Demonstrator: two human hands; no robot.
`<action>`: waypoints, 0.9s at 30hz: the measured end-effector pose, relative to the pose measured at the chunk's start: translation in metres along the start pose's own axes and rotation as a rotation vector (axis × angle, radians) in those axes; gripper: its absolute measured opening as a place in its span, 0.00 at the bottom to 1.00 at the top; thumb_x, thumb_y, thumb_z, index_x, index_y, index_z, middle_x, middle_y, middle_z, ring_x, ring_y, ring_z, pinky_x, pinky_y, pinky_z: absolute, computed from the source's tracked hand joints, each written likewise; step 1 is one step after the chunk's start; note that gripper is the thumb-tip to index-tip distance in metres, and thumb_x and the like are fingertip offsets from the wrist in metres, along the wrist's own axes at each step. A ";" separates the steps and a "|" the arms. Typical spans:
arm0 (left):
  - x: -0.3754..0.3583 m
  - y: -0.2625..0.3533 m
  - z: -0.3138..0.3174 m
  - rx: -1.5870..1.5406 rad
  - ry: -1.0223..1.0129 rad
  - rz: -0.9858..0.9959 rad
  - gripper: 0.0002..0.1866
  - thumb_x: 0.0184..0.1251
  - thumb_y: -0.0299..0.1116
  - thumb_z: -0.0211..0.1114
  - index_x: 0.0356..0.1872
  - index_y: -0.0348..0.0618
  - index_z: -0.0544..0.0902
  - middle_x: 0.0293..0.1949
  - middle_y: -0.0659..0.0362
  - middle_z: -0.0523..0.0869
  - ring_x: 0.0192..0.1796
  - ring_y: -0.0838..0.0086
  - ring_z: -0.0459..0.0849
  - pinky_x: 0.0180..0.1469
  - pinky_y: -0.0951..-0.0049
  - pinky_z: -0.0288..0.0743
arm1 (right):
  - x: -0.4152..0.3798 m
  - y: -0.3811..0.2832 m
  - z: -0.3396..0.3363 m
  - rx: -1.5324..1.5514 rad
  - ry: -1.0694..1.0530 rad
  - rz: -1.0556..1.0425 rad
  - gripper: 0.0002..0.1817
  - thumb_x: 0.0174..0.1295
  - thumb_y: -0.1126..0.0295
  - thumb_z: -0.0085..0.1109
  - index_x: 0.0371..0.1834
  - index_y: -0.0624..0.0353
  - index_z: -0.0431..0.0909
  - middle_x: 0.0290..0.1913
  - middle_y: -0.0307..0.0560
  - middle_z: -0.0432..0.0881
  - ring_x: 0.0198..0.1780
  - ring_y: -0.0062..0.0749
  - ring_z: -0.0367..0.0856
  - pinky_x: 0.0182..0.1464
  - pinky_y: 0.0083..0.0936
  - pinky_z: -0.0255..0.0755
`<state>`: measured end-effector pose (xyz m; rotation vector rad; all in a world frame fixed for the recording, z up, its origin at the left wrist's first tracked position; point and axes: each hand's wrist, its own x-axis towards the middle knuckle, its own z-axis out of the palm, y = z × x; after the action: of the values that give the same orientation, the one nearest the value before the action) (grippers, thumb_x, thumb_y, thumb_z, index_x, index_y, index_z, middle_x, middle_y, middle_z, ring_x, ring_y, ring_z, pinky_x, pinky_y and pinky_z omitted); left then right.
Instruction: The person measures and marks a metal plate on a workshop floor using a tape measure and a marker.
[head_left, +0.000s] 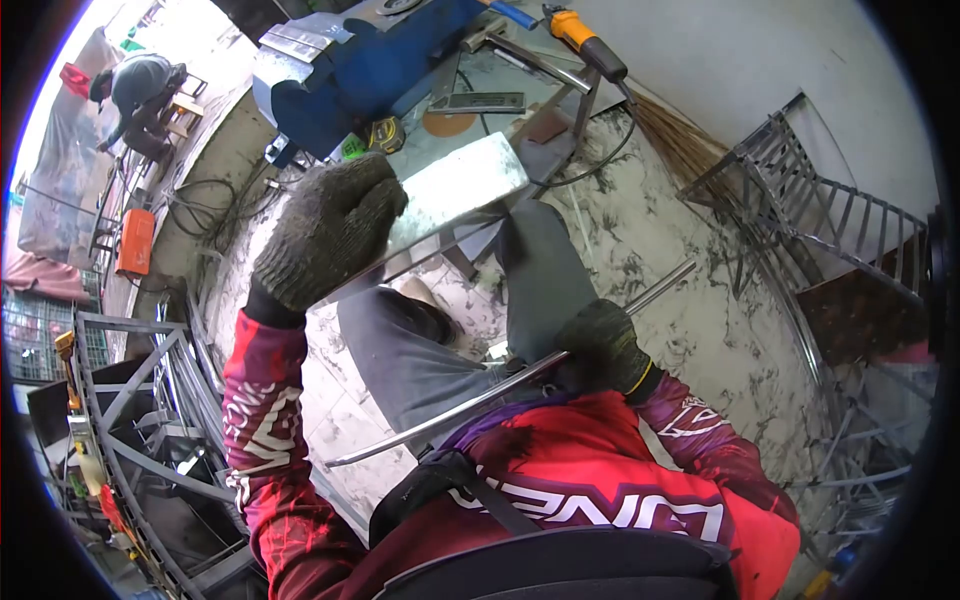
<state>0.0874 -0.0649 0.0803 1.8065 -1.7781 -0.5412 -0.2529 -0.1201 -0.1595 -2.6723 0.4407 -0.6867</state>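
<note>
Gloved left hand (325, 230), in dark knit work glove, is closed on the near end of a flat shiny rectangular steel piece (462, 180); fingers wrap over its edge and the piece goes up and to the right from the glove, tilted, its far end near the blue machine. Right hand (605, 345), also in dark knit glove w/ yellow cuff, is clamped around a long thin round steel rod (470, 405). Rod runs diagonal: one end low at left, beside the red sleeve, other end sticks out past the right hand toward upper right, above the marble-pattern floor (690, 260). Both hands are well apart, rod is lower and nearer to the body than the flat piece.

Person wears red-purple printed long-sleeve jersey & grey trousers, knees are seen between the two hands. Behind the flat piece stands a big blue metal machine body (350, 75), next to it a yellow tape measure (386, 133). Orange-handled angle grinder (585, 40) lies at top, cable goes down from it. Straw broom (680, 140) leans at right, near grey welded steel frames (810, 200). At far left an orange welding unit (135, 240), and another person (135, 95) bends over work in the background
</note>
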 end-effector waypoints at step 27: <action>0.044 -0.105 0.048 0.302 -0.063 0.023 0.34 0.51 0.47 0.81 0.57 0.41 0.78 0.44 0.45 0.86 0.48 0.48 0.88 0.49 0.53 0.82 | 0.071 -0.032 -0.009 -0.055 -0.541 0.095 0.17 0.31 0.51 0.74 0.20 0.48 0.83 0.25 0.45 0.81 0.33 0.48 0.82 0.40 0.47 0.75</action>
<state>0.1406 -0.1156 -0.0187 1.9823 -2.0090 -0.3373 -0.1919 -0.1210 -0.1108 -2.7165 0.4318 0.0863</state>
